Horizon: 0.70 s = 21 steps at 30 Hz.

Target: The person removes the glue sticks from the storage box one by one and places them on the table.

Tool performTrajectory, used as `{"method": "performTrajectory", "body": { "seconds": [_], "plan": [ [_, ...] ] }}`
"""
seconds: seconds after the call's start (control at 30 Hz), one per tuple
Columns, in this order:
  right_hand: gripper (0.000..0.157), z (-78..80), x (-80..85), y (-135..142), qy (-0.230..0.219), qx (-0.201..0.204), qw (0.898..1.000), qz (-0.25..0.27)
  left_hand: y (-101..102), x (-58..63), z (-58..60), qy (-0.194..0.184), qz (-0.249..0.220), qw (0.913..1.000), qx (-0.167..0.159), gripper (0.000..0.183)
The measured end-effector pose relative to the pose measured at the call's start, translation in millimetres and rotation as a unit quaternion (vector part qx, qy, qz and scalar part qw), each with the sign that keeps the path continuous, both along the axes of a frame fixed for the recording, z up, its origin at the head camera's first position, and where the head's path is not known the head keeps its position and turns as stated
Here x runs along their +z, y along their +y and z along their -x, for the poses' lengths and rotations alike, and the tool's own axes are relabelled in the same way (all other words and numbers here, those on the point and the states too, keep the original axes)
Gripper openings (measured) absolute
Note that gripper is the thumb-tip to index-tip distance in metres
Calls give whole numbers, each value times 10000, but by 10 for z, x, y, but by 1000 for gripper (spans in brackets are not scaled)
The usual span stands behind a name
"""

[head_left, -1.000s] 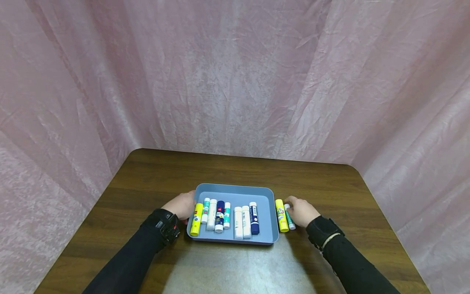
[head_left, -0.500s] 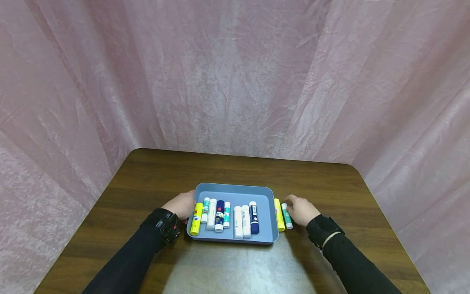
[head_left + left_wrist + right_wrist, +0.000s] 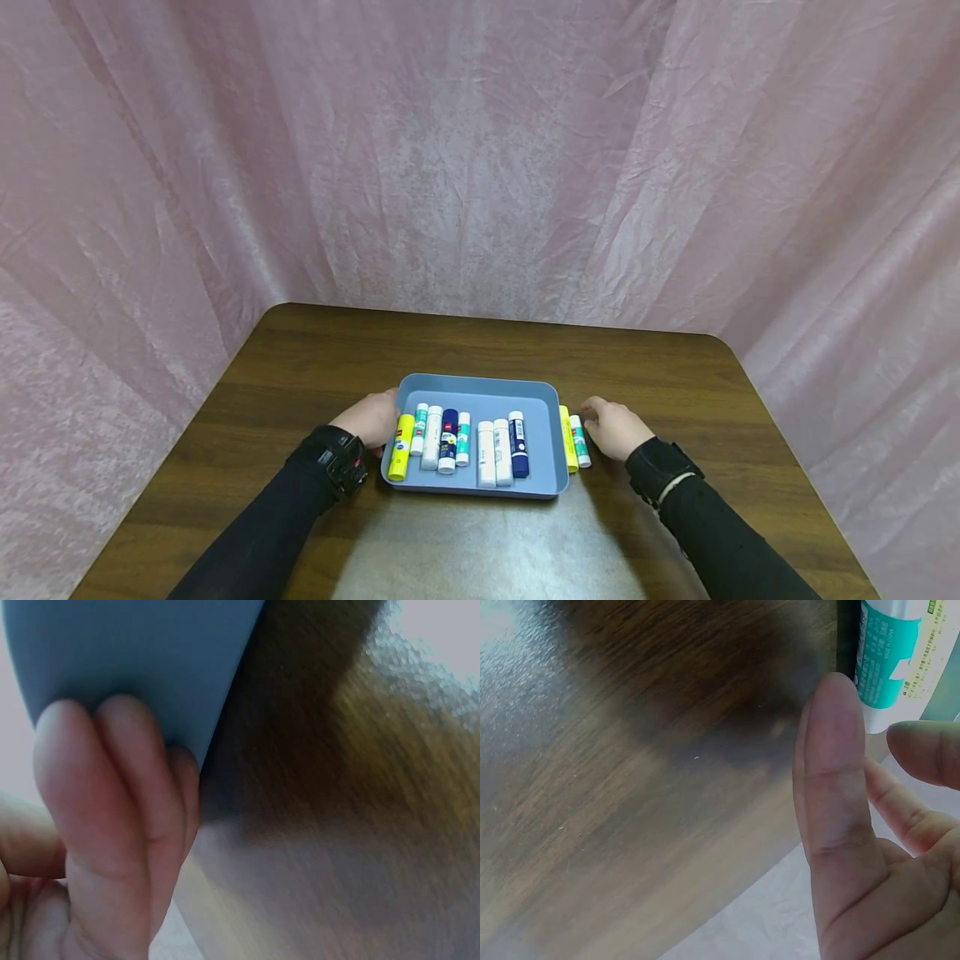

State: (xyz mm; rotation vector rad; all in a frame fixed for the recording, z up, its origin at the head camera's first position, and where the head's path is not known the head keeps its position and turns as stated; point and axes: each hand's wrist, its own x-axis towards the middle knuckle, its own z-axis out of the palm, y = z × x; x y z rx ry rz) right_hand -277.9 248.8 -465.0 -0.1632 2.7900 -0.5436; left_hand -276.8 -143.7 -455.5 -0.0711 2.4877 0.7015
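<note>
My left hand [image 3: 372,421] rests its fingers on the outer left wall of a blue-grey tray [image 3: 487,385]; in the left wrist view those fairly straight fingers [image 3: 97,787] touch the wall. At the tray's right side, my right hand [image 3: 617,430] is beside a small green-and-white glue stick [image 3: 580,442]. The right wrist view shows a straight finger [image 3: 836,750] at this green glue stick [image 3: 889,656], with the thumb apart from it. A yellow glue stick [image 3: 568,440] lies between the green one and the tray wall.
Inside the tray lie several glue sticks: a yellow one [image 3: 401,447] at the left, white ones [image 3: 487,454], dark blue ones [image 3: 519,445] and small green-and-white ones. The tray stands on a brown wooden table [image 3: 337,342]. Pink curtains [image 3: 480,167] hang behind.
The yellow and green glue sticks outside the tray have shifted left, the yellow one up to the tray's right wall. The tray and left hand stay nearly still.
</note>
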Motion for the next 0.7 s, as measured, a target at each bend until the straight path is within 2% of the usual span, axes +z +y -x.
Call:
{"method": "performTrajectory", "body": {
  "seconds": [0.27,0.47,0.7],
  "plan": [
    [32,3,130,-102,444,192,9988,52,1,18,-7,-4,9,10000,0,52],
    [34,15,271,-257,478,100,9983,304,4,17,-13,-4,1,10000,17,52],
    [35,-7,353,-483,577,242,9960,634,-3,-25,-17,70,-47,10000,30,51]
  ]
}}
